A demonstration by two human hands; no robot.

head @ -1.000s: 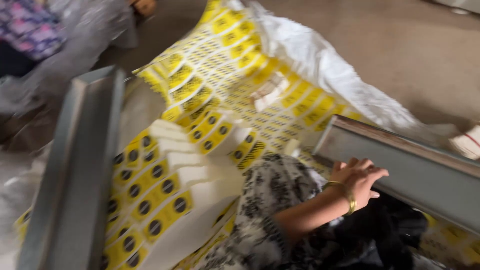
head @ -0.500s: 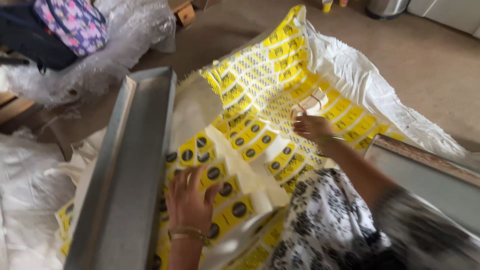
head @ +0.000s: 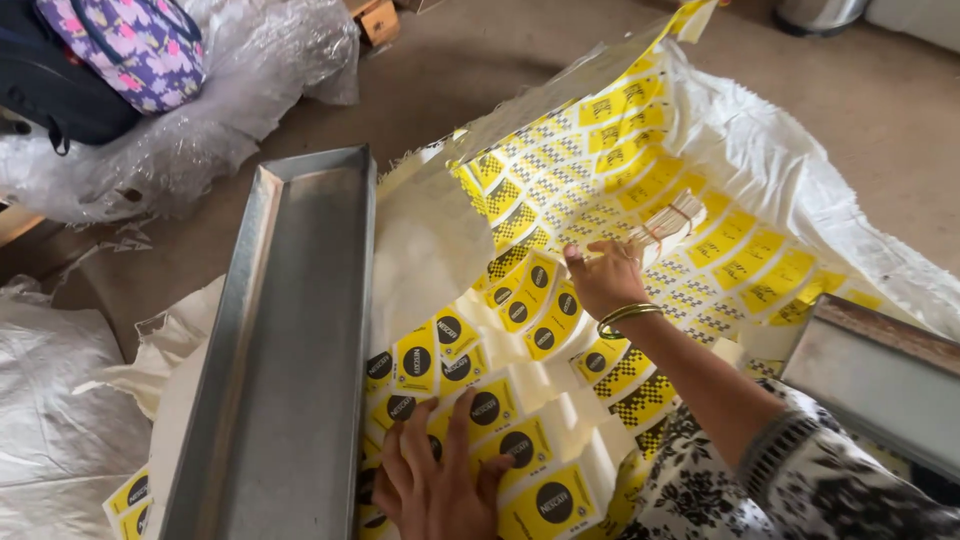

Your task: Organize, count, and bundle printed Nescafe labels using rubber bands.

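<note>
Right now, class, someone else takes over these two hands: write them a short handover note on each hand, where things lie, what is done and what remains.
Left hand: open, pressed flat on the yellow label sheets beside the long metal tray.
Right hand: shut on a small banded bundle of labels, lifted over the sheets.
Sheets lie spread on a white woven sack.
Done: one bundle in hand.
Left: tray holds nothing; the sheets lie loose.

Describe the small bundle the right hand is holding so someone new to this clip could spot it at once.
Start at the long grey metal trough, then cross the big yellow printed sheet to the right hand. The banded stack of labels sits at its fingertips: the only thick, bound wad, lifted off the flat sheet.
</note>
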